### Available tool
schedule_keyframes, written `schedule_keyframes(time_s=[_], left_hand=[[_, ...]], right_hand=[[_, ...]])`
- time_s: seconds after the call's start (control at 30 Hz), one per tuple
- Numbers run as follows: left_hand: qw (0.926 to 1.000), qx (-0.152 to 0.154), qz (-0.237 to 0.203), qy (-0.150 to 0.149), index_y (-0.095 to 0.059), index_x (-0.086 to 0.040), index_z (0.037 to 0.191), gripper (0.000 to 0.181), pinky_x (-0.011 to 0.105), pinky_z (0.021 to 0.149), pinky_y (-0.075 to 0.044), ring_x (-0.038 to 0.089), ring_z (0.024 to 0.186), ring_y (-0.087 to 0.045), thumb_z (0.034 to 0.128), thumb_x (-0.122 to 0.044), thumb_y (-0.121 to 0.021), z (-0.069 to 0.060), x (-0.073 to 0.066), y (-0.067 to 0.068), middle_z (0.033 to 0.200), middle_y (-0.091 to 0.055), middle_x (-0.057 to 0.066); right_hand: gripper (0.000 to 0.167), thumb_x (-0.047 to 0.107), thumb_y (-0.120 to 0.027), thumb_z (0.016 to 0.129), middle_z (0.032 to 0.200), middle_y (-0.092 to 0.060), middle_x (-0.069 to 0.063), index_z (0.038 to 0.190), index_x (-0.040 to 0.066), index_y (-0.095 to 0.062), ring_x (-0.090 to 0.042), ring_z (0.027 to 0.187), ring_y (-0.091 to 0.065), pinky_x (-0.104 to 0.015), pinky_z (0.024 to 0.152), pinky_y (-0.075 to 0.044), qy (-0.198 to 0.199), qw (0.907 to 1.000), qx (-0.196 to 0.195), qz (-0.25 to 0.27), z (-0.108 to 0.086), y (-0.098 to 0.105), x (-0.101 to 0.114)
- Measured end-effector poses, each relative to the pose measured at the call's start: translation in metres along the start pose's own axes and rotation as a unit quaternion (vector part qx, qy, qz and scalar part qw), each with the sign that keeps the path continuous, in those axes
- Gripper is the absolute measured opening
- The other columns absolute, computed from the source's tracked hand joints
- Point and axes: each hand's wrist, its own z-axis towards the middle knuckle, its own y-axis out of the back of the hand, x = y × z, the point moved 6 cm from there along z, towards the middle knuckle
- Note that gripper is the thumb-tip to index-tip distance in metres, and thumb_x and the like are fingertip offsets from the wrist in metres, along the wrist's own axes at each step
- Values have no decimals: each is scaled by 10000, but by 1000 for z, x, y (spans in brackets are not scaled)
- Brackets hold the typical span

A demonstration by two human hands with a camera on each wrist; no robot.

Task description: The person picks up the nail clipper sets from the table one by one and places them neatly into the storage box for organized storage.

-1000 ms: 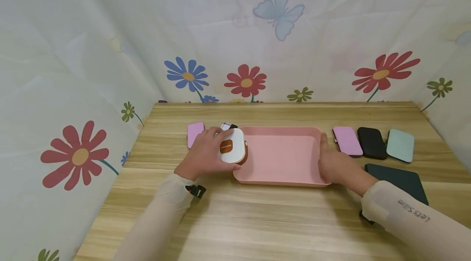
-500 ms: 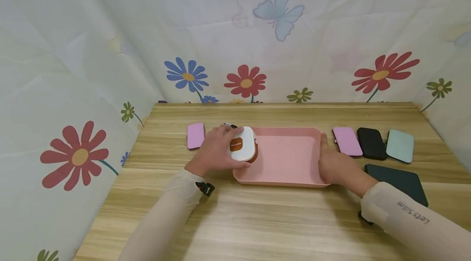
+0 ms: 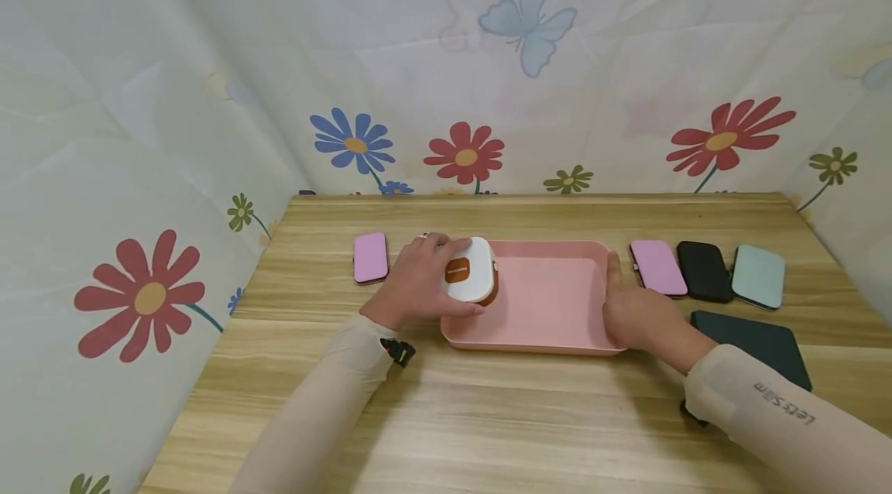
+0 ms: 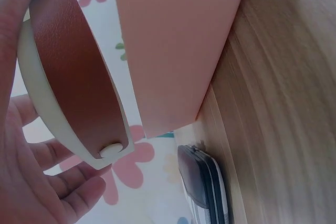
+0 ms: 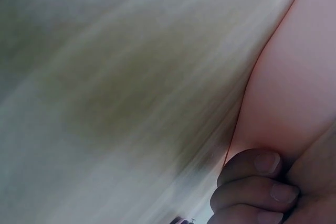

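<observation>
In the head view my left hand [image 3: 414, 281] grips a rounded white case [image 3: 477, 271] with a brown label, held over the left end of the pink tray [image 3: 550, 300]. Its brown side band [image 4: 76, 66] and round white stud show in the left wrist view, beside the tray's outer wall [image 4: 173, 40]; my left hand [image 4: 31, 182] has the fingers bent around the case. My right hand [image 3: 637, 312] holds the tray's right end, one finger lying along the rim. The right wrist view shows curled fingers of that hand [image 5: 257, 192] against the tray wall [image 5: 294, 87].
A pink case [image 3: 371, 258] lies left of the tray. On the right are a pink-purple case [image 3: 658, 268], a black one [image 3: 705, 271], a pale green one [image 3: 758, 276] and a larger dark green one [image 3: 756, 343]. A dark striped case [image 4: 202, 182] lies behind the tray's left end.
My left hand has carried the white case rightward, further over the tray, and now covers the small striped case in the head view. The right hand and tray have stayed put.
</observation>
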Motion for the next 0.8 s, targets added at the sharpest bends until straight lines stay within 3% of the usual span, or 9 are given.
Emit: schedule_keyframes(time_s=[0.33, 0.63, 0.8], left_hand=[[9996, -35, -60, -271, -456, -304, 1496, 1082, 444, 1034, -415, 195, 1196, -487, 596, -848, -710, 8, -9, -7, 1346, -521, 10], [9996, -53, -169, -215, -452, -314, 1497, 1088, 462, 1045, -411, 190, 1189, -487, 593, -872, -685, 14, -9, -15, 1341, -514, 11], [9992, 120, -343, -184, -446, -324, 1501, 1080, 461, 1034, -423, 196, 1196, -472, 594, -848, -710, 18, -10, -22, 1354, -502, 12]], right_hand=[[725, 135, -295, 1018, 540, -496, -12, 1511, -132, 163, -154, 431, -401, -304, 430, -304, 79, 9999, -64, -79, -2, 1, 2], [725, 146, -290, 1030, 543, -501, -15, 1504, -133, 181, -155, 430, -421, -306, 433, -307, 72, 9999, -25, -119, -3, 1, 3], [732, 164, -287, 1037, 544, -501, -14, 1502, -125, 198, -157, 430, -422, -306, 438, -302, 44, 9999, 19, -113, -2, 1, 2]])
